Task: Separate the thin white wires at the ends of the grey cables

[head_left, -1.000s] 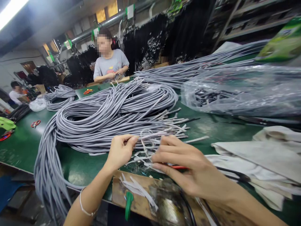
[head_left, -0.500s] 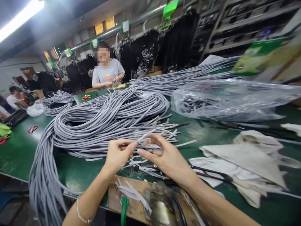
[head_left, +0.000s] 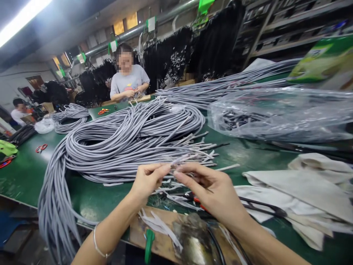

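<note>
Grey cable end [head_left: 176, 162] sits pinched between the left hand [head_left: 147, 180] and right hand [head_left: 213, 191], at six o'clock from the big coil [head_left: 124, 143] on the desk [head_left: 24, 173], and loose grips might drop it.

Head view: worn on the person's head, close above the near edge of the surface [head_left: 24, 173].
Facing: forward and down, across it toward the far shelves [head_left: 289, 33].

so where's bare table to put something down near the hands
Bare green table shows between the grey cable ends, plastic bag and white cloths. More lies at left around the red scissors. Under both hands it is crowded with white strips.
</note>
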`<state>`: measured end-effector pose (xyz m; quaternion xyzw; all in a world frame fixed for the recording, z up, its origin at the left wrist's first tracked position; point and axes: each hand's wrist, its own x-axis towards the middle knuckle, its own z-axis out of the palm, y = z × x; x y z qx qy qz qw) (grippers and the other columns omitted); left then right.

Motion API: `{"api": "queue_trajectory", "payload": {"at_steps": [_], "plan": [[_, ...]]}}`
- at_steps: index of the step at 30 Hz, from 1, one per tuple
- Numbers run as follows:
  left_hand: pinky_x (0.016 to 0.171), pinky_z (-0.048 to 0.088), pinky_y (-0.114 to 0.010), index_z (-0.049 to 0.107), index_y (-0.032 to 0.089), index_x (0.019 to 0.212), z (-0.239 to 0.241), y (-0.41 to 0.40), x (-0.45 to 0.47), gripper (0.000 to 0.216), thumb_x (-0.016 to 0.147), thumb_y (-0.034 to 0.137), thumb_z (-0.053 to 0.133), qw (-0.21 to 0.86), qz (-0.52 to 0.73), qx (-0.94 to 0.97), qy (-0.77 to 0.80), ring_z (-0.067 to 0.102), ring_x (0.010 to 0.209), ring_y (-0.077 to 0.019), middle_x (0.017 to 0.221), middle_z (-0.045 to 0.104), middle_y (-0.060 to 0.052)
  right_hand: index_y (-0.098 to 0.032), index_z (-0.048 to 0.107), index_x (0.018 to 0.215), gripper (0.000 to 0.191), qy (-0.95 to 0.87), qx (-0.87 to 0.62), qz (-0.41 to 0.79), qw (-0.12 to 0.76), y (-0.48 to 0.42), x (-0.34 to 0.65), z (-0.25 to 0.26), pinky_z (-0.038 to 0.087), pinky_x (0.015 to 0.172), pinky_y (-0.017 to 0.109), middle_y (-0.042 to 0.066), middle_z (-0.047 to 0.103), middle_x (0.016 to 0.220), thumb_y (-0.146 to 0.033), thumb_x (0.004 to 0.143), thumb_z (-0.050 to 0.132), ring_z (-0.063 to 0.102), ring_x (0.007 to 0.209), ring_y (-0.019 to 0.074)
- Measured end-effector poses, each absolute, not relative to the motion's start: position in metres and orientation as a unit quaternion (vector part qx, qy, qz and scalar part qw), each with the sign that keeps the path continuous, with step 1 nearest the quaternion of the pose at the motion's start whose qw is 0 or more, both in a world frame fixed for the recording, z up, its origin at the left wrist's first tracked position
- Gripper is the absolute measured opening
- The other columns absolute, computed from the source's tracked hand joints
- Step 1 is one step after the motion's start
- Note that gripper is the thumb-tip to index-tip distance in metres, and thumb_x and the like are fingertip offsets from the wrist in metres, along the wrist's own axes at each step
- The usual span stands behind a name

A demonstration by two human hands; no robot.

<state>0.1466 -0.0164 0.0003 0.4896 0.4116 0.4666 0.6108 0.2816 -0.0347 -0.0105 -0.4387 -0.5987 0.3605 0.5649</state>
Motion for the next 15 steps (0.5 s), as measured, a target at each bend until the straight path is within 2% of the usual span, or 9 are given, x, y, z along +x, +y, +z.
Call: {"api": "queue_trajectory", "payload": {"at_steps": [3, 6, 11, 15], "plan": [[0.038, 0.022, -0.019, 0.067, 0.011, 0.056, 0.001, -0.017, 0.145, 0.034, 0.049, 0.042, 0.079, 0.626, 0.508, 0.441, 0.394, 0.034, 0.043, -0.0038, 0.048, 0.044, 0.004, -0.020, 0.063, 0.064, 0.019, -0.632, -0.420, 0.374, 0.532, -0.036, 0.281, -0.011, 0.044, 0.043, 0.023, 0.002, 0.063, 0.057, -0.038, 0.071, 0.063, 0.053, 0.047, 0.0128], [0.039, 0.031, -0.018, 0.068, 0.010, 0.058, 0.002, -0.016, 0.144, 0.034, 0.045, 0.039, 0.080, 0.642, 0.521, 0.391, 0.406, 0.043, 0.045, -0.0060, 0.052, 0.052, 0.001, -0.021, 0.063, 0.067, 0.020, -0.633, -0.382, 0.398, 0.543, -0.033, 0.281, -0.016, 0.043, 0.044, 0.022, 0.001, 0.061, 0.061, -0.039, 0.073, 0.063, 0.052, 0.049, 0.0117], [0.029, 0.020, -0.017, 0.061, 0.010, 0.054, 0.000, -0.016, 0.146, 0.039, 0.043, 0.043, 0.078, 0.665, 0.506, 0.366, 0.410, 0.038, 0.030, -0.0031, 0.045, 0.052, 0.002, -0.021, 0.061, 0.071, 0.028, -0.616, -0.323, 0.442, 0.567, -0.026, 0.284, -0.030, 0.030, 0.037, 0.022, 0.002, 0.058, 0.081, -0.046, 0.081, 0.056, 0.035, 0.043, 0.0056], [0.026, 0.014, -0.016, 0.053, 0.012, 0.054, -0.001, -0.018, 0.150, 0.048, 0.043, 0.051, 0.078, 0.665, 0.494, 0.386, 0.405, 0.031, 0.023, -0.0004, 0.045, 0.054, 0.003, -0.020, 0.057, 0.066, 0.034, -0.612, -0.324, 0.440, 0.571, -0.027, 0.286, -0.029, 0.034, 0.044, 0.024, 0.004, 0.055, 0.083, -0.051, 0.080, 0.056, 0.041, 0.051, 0.0088]]}}
